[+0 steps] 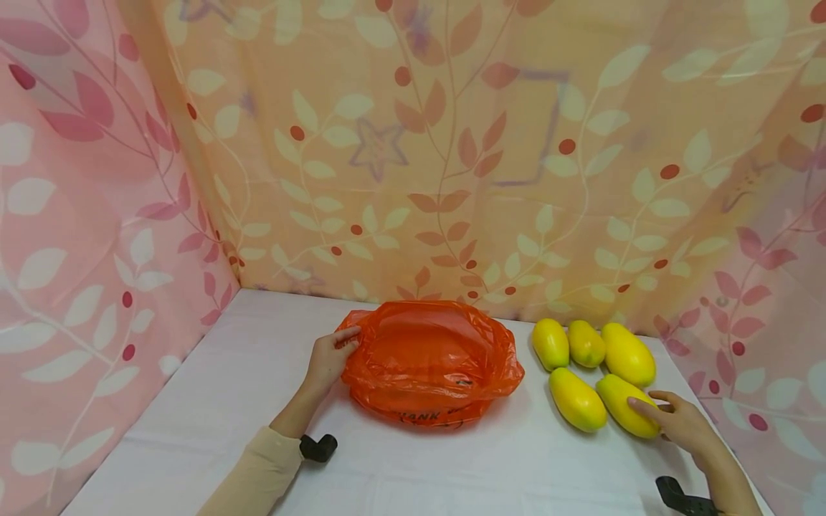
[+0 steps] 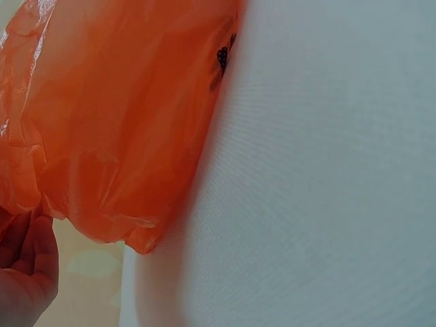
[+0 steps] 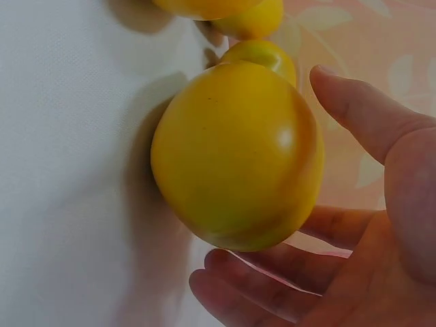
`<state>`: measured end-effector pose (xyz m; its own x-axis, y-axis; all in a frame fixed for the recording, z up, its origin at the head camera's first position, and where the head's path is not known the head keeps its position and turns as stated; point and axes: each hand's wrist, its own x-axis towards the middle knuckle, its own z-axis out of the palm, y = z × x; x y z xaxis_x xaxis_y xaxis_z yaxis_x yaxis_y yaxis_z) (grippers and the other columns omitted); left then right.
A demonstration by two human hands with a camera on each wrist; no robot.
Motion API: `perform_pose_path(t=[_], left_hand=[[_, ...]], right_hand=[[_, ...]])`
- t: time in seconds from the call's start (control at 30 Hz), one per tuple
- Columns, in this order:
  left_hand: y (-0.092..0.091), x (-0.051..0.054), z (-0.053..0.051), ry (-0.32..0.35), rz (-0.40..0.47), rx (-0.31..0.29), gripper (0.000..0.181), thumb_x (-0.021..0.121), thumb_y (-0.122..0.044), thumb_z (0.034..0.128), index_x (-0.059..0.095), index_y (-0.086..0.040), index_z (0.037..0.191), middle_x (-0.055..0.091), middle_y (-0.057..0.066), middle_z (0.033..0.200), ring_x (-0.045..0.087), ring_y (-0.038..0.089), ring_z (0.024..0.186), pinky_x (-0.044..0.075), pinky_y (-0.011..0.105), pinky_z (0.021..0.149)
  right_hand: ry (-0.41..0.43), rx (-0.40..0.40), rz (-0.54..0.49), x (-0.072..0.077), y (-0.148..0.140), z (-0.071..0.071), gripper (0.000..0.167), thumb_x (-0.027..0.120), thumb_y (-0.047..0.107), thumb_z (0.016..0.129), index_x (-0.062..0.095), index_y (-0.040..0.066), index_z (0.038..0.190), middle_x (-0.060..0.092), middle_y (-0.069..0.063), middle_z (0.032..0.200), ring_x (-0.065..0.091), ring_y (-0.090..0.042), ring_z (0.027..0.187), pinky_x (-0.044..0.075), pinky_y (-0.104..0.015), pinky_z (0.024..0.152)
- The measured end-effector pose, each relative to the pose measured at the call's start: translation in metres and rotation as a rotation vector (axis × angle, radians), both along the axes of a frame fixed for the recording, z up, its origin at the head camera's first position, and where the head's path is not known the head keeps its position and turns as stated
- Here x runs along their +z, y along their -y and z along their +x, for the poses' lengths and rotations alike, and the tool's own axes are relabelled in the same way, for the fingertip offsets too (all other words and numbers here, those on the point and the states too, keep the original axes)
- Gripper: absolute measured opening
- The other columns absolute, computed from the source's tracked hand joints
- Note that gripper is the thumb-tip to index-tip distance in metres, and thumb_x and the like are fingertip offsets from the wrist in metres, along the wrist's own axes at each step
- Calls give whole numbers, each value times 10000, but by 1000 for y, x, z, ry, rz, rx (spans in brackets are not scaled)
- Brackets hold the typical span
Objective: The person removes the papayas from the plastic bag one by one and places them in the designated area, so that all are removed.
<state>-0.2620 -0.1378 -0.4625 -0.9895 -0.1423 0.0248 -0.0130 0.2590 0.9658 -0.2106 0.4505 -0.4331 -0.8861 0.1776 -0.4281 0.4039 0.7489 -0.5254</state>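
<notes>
An orange-red plastic bag (image 1: 426, 358) with dark lettering lies on the table, its mouth spread wide. At its left edge my left hand (image 1: 331, 356) pinches the rim; in the left wrist view the fingers of that hand (image 2: 27, 262) meet the bag's film (image 2: 129, 116). My right hand (image 1: 680, 423) is at the nearest right yellow mango (image 1: 626, 406). In the right wrist view, the thumb of this hand (image 3: 340, 266) stands off the mango (image 3: 235, 157), while the other fingers reach along its side and beneath it, loosely extended.
Several other yellow mangoes (image 1: 629, 355) lie in a loose cluster beyond and left of the right hand. A white cloth (image 1: 213, 401) covers the table. Leaf-patterned curtains (image 1: 452, 179) enclose the back and both sides.
</notes>
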Motion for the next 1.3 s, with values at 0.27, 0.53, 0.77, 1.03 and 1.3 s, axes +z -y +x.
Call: perform_pose_path(t=[0.27, 0.53, 0.77, 1.03, 1.3], left_hand=[[-1, 0, 0, 1, 2, 3, 344, 592, -29, 929, 637, -3, 1269, 618, 181, 1320, 534, 296, 1278, 497, 409, 1021], [0, 0, 0, -4, -8, 10, 335, 593, -25, 929, 646, -9, 1259, 628, 186, 1302, 566, 289, 1219, 528, 297, 947], [0, 1, 1, 3, -4, 12, 332, 598, -33, 928, 650, -15, 1255, 633, 181, 1296, 566, 281, 1211, 522, 225, 898], [0, -1, 0, -3, 5, 10, 328, 596, -31, 930, 650, -10, 1252, 636, 174, 1293, 571, 271, 1195, 511, 206, 897], [0, 0, 0, -6, 9, 9, 326, 595, -26, 928, 651, -7, 1248, 638, 176, 1288, 566, 278, 1210, 519, 288, 955]], right_hand=[[-4, 10, 25, 7, -5, 4, 1049, 484, 695, 884, 190, -157, 1421, 289, -470, 1358, 540, -444, 1021, 519, -579, 842], [-41, -28, 36, 20, -1, 6, 1093, 452, 740, 865, 155, -130, 1456, 229, -454, 1399, 368, -581, 1173, 453, -673, 892], [-167, -32, 84, 35, 13, 9, 995, 417, 685, 913, 204, -116, 1464, 234, -441, 1433, 290, -595, 1238, 415, -700, 920], [-234, -10, 105, 46, 28, 12, 949, 431, 639, 935, 226, -119, 1467, 269, -419, 1441, 303, -577, 1256, 418, -693, 941], [-360, 17, 123, 51, 48, 14, 853, 484, 558, 954, 296, -113, 1447, 354, -412, 1392, 371, -560, 1213, 443, -678, 929]])
